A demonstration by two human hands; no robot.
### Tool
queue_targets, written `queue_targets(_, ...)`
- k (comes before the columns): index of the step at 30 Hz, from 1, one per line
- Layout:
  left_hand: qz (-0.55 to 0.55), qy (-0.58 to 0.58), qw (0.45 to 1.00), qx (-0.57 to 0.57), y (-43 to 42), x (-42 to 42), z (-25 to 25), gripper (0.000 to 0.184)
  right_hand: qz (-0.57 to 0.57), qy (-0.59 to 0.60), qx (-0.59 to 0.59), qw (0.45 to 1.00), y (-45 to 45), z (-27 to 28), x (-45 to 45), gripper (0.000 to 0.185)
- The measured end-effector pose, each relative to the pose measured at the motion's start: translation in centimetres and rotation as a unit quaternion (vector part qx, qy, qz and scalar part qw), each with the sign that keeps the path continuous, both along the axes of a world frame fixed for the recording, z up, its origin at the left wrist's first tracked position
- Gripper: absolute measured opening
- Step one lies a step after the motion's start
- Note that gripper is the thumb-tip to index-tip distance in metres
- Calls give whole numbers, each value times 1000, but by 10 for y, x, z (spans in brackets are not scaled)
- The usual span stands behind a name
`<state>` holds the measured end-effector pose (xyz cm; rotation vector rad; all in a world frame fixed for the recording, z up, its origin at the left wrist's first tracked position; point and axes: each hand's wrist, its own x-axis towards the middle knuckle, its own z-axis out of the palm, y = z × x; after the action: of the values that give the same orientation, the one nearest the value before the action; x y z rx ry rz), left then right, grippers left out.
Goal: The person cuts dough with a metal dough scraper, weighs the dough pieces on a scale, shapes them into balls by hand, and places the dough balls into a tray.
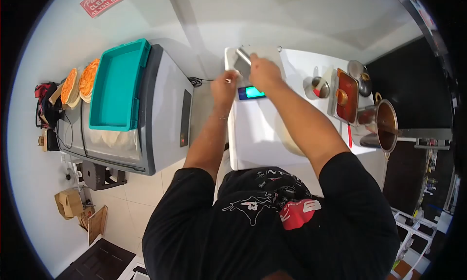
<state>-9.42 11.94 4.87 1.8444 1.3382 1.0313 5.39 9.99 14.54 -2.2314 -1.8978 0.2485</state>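
Over the far left part of the white table (pixel 258 139), my right hand (pixel 265 71) is closed round a metal tool (pixel 243 56) with a long pale edge. My left hand (pixel 224 87) is beside it, its fingers pinched on a small whitish piece (pixel 237 75) too small to make out. Just below my hands lies a scale with a lit green-blue display (pixel 253 92), partly covered by my right wrist. Part of a pale round thing (pixel 291 136) shows from under my right forearm.
On the table's right are a metal cup (pixel 316 87), a tray of red sauce (pixel 346 97), a large pot (pixel 378 125) and a red-handled utensil (pixel 350 136). To the left, a freezer (pixel 165 109) bears a teal tray (pixel 115 87) and orange-topped pizza bases (pixel 89 79).
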Motion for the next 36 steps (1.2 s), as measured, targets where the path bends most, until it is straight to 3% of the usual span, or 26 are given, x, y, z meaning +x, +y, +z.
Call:
queue_targets(1,43,-48,998,19,-18,5,8,14,-5,0,-7,1000,-14,6,13,29)
queue_targets(3,135,-145,979,53,-61,19,14,16,-71,77,89,990,-48,20,49,39)
queue_targets(4,137,-146,979,44,-86,31,1,16,-71,75,81,991,-68,26,67,39)
queue_targets(6,104,-64,989,85,-150,58,-43,21,-121,163,124,971,-120,33,98,40)
queue_targets(8,-89,94,991,41,-220,92,-85,24,-133,193,120,965,-164,26,124,36)
queue_targets(9,-85,98,991,44,-223,94,-66,24,-146,223,118,957,-183,25,133,33)
queue_targets(11,-89,48,973,-210,-223,91,-17,29,-147,254,114,949,-217,28,142,31)
queue_targets(12,-89,24,938,-333,-227,88,-3,33,-153,281,108,941,-234,29,142,28)
queue_targets(13,-87,33,939,-332,-238,90,-5,33,-155,291,108,938,-250,26,141,28)
queue_targets(16,-182,-118,958,-187,-258,102,-35,40,-131,345,54,928,-272,11,129,25)
queue_targets(17,-179,-114,961,-178,-242,85,-49,40,-125,350,61,927,-273,4,124,25)
queue_targets(19,-158,-333,837,-404,-192,20,-68,45,-94,322,53,941,-272,-19,113,31)
queue_targets(21,-2,-278,912,-302,-160,-40,-38,41,-59,304,57,949,-258,-57,85,36)
queue_targets(23,98,-205,930,-290,-129,-89,-20,36,-26,284,52,957,-241,-91,50,42)
queue_targets(26,51,-214,942,-254,-92,-105,-12,34,10,288,-23,957,-202,-112,22,48)
queue_targets(28,20,-220,946,-236,-56,-109,-4,33,4,155,-4,988,-189,-110,20,47)
queue_targets(30,-33,-101,981,-161,-24,-88,0,33,-8,80,0,997,-166,-108,16,47)
queue_targets(32,-79,-18,995,-52,4,-51,4,36,12,131,209,969,-120,-85,25,47)
queue_targets(34,-90,18,990,108,22,2,11,42,-8,184,218,958,-47,-90,57,54)
queue_targets(35,-81,30,977,197,27,25,14,45,-96,215,119,964,-12,-79,67,55)
queue_targets(36,-85,24,976,197,31,36,13,45,-184,244,19,952,13,-70,74,55)
